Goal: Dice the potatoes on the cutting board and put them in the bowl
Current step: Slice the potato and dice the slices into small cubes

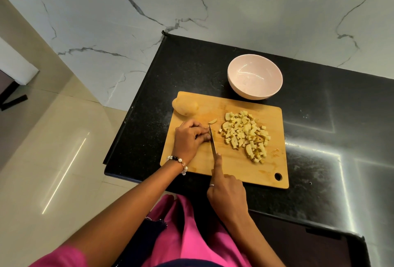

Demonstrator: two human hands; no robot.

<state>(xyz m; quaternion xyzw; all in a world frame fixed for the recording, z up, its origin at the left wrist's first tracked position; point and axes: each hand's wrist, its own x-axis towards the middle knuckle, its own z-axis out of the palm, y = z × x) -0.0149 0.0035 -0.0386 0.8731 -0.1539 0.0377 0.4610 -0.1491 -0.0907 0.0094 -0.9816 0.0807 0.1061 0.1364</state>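
A wooden cutting board [234, 166] lies on the black counter. A pile of diced potato [245, 134] covers its right half. One whole potato [185, 107] sits at the board's far left corner, and a small slice [212, 121] lies near the knife tip. My left hand [189, 136], fingers curled, holds down a potato piece that is mostly hidden under it. My right hand [227, 190] grips a knife [212, 139], index finger stretched along the blade's spine; the blade stands right against my left fingertips. A pink bowl [254, 76], holding no potato, stands behind the board.
The black counter [319, 139] extends to the right and front. Its left edge drops to a beige tiled floor [53, 139]. A white marble wall [170, 0] rises behind the counter. My pink clothing fills the bottom of the view.
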